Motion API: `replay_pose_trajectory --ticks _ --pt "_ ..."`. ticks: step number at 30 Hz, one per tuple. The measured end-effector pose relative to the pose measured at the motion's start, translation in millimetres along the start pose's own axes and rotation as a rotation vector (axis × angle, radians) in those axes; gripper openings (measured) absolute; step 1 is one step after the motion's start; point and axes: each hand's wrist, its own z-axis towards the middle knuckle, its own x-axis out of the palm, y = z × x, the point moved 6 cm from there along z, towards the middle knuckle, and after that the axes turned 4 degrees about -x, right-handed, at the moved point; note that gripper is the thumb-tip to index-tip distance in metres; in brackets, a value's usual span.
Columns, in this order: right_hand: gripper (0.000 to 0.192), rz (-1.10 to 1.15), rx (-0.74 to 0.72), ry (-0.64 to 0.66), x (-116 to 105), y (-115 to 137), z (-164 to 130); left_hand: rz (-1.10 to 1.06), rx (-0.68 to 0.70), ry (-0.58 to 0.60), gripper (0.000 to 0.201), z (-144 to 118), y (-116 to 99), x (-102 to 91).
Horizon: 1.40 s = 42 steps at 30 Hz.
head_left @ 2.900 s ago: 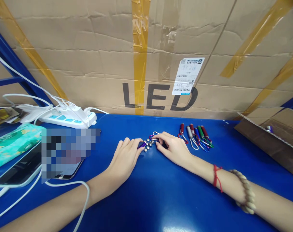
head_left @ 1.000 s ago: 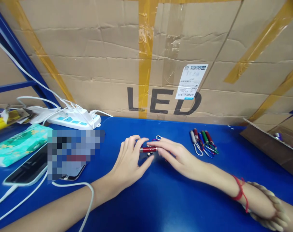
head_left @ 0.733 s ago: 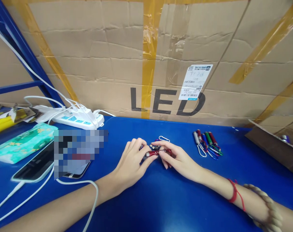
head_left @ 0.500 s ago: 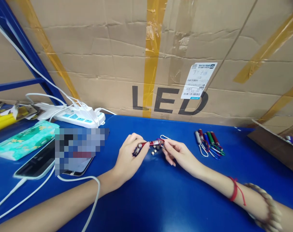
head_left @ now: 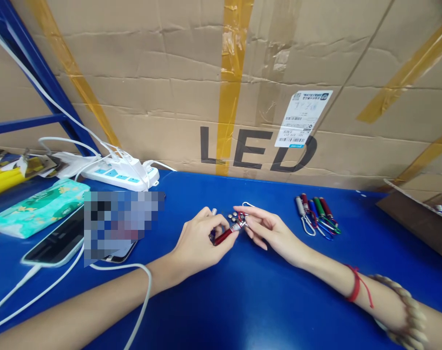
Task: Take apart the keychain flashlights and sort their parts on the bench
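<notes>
1. Nearest, along the bottom edge: two bare forearms over the blue desk (head_left: 243,301), a white cable (head_left: 141,291) draped across the left one, a red string and a bead bracelet (head_left: 403,311) on the right wrist.
2. Further in, at mid-desk: left hand (head_left: 197,243) closed around a small red flashlight (head_left: 225,235), pinched between thumb and fingers, tilted up to the right.
3. Just beside it: right hand (head_left: 266,229) with thumb and forefinger closed on the silver tip end of the same flashlight, remaining fingers loosely spread.
4. Right by the fingertips, on the desk: a small cluster of silvery button cells (head_left: 232,217), with a wire clip (head_left: 247,204) just behind.
5. Off to the right, well apart from the hands: a row of finished keychain flashlights (head_left: 317,209) in silver, red, blue and green, clips pointing this way.
6. Left side: a phone (head_left: 53,243) on a charging lead, a teal tissue pack (head_left: 35,211), then a white power strip (head_left: 121,175) further back.
7. Far right: an open cardboard box (head_left: 417,218).
8. Farthest: a taped cardboard wall (head_left: 170,97) printed "LED", with a shipping label (head_left: 303,119).
</notes>
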Motion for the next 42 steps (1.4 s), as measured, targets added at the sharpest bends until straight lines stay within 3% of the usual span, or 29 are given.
replay_pose_trajectory --ticks 2,6,13,19,27,32,37,42 --pt "0.044 -0.044 -0.009 0.046 3.0 0.4 -1.2 0.034 0.062 0.010 0.007 -1.9 -4.6 0.7" --pt "0.043 -0.226 -0.060 0.132 10.4 2.2 -3.5 0.106 0.193 0.059 0.011 -4.5 -12.4 5.0" --pt "0.040 -0.661 -0.321 0.180 20.6 13.6 -11.0 0.122 0.145 0.084 0.018 -4.5 -11.2 2.5" --pt "0.042 -1.008 -0.523 0.259 35.2 21.3 -19.9 0.139 0.276 -0.067 0.026 -8.6 -18.8 -4.3" --pt "0.025 -0.908 -0.538 0.314 33.1 23.5 -19.2 0.240 0.426 -0.138 0.036 -12.3 -18.9 2.5" --pt "0.023 -0.899 -0.503 0.302 33.9 24.8 -18.6 0.263 0.395 -0.151 0.036 -11.4 -18.5 1.4" --pt "0.023 -0.974 -0.589 0.275 37.2 24.0 -21.2 0.253 0.447 -0.116 0.036 -11.7 -20.5 3.1" --pt "0.024 -1.077 -0.743 0.159 40.1 32.0 -26.3 0.252 0.447 -0.088 0.038 -12.0 -20.1 4.7"
